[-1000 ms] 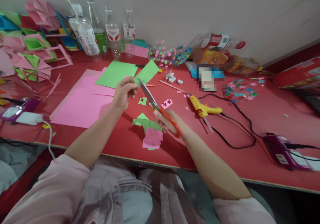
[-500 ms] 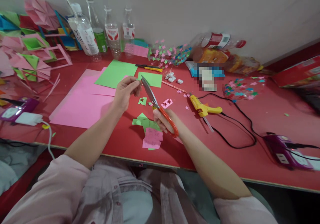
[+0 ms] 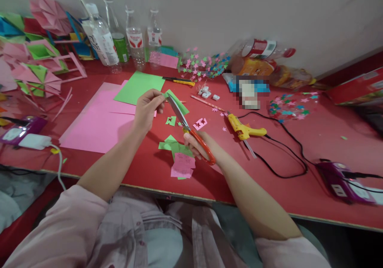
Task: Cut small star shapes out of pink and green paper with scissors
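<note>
- Left hand (image 3: 146, 110) pinches a green paper piece (image 3: 178, 101) above the red table (image 3: 299, 188);
- Right hand (image 3: 196, 144) grips orange scissors (image 3: 191, 134), blades at the paper;
- Glue gun (image 3: 245, 130) right of the scissors.

orange-handled scissors (image 3: 191, 134), green paper (image 3: 178, 100), red table (image 3: 299, 148)

A red tabletop (image 3: 314, 140) carries pink paper sheets (image 3: 98, 120) with a green sheet (image 3: 137, 86) overlapping them, green and pink offcuts (image 3: 179, 160) near the front edge, a yellow glue gun (image 3: 243, 129) with its black cord (image 3: 287, 156), plastic bottles (image 3: 119, 40) along the wall, and scattered paper stars (image 3: 200, 66)
</note>
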A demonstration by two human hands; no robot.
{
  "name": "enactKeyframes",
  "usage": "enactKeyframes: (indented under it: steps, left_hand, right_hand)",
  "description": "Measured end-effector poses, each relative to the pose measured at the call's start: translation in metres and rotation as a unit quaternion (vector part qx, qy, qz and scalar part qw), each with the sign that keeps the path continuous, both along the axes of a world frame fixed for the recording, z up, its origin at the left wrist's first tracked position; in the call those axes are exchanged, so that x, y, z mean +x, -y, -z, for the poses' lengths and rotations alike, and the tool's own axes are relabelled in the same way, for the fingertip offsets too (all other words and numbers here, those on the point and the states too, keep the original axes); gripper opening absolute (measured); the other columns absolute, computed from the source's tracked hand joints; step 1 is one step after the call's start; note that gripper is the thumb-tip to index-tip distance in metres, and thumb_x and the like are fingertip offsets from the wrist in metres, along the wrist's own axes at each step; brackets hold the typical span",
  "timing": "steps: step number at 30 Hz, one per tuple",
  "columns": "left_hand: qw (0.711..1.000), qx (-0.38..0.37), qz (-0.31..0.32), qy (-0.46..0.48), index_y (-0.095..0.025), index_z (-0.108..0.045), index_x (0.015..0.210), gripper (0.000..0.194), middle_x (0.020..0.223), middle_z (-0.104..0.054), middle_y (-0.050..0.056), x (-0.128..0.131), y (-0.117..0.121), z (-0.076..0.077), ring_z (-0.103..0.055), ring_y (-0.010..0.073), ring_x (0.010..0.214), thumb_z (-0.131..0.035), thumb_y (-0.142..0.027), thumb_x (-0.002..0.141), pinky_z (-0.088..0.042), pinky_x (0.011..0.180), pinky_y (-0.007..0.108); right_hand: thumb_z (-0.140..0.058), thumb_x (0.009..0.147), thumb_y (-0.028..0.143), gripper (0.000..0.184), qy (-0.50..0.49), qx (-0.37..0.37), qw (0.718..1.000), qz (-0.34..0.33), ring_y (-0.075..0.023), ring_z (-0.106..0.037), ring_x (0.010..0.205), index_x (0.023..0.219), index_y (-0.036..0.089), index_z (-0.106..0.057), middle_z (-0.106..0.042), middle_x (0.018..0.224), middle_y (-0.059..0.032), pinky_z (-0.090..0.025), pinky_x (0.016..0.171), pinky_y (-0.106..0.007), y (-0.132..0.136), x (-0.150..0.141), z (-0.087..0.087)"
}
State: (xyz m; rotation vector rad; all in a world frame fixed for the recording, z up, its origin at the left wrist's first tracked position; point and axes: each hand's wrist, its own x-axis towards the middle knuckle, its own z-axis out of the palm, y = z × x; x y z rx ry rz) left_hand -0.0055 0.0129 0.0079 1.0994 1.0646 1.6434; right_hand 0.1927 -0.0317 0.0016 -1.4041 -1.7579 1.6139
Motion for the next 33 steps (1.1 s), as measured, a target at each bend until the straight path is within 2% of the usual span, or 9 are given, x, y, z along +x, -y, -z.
enactKeyframes:
  steps: [8, 15, 21, 33]
  left_hand:
    - [1.0, 0.0, 0.026, 0.009, -0.018, -0.055, 0.061, 0.01, 0.049, -0.052, -0.006, -0.001, 0.0, -0.002, -0.046, 0.003, 0.039, -0.06, -0.017, 0.069, -0.037, 0.039, 0.015]
    - [0.999, -0.002, 0.038, 0.009, -0.019, -0.054, 0.061, 0.01, 0.049, -0.053, -0.006, -0.003, 0.0, -0.002, -0.047, 0.0033, 0.039, -0.06, -0.019, 0.068, -0.038, 0.039, 0.015]
    - [0.999, -0.001, 0.047, 0.021, -0.018, -0.055, 0.058, 0.007, 0.046, -0.053, -0.006, -0.003, -0.001, -0.004, -0.046, 0.0037, 0.037, -0.058, -0.016, 0.064, -0.036, 0.037, 0.015]
    - [0.998, 0.021, 0.052, 0.03, -0.018, -0.056, 0.062, 0.008, 0.048, -0.054, -0.006, -0.002, -0.002, 0.001, -0.047, 0.004, 0.038, -0.058, -0.018, 0.069, -0.037, 0.038, 0.016]
  right_hand:
    - [-0.057, 0.084, 0.065, 0.048, 0.016, -0.013, 1.0, 0.0, -0.0076, -0.037, 0.032, 0.068, 0.02, -0.051, -0.036, 0.041, 0.008, -0.034, 0.035, -0.022, -0.001, 0.001, -0.002]
    - [-0.055, 0.083, 0.069, 0.051, -0.018, 0.021, 1.0, -0.002, -0.0065, -0.033, 0.035, 0.068, 0.02, -0.05, -0.034, 0.043, 0.0085, -0.031, 0.037, -0.021, 0.006, 0.002, -0.008]
    - [-0.053, 0.08, 0.076, 0.057, -0.014, 0.021, 1.0, -0.003, -0.0063, -0.032, 0.031, 0.065, 0.021, -0.045, -0.032, 0.04, 0.0093, -0.035, 0.037, -0.023, 0.003, 0.004, -0.006]
    - [-0.051, 0.077, 0.08, 0.06, -0.002, 0.022, 1.0, -0.01, -0.0057, -0.03, 0.031, 0.065, 0.022, -0.041, -0.03, 0.04, 0.0098, -0.027, 0.034, -0.021, 0.004, 0.003, -0.011]
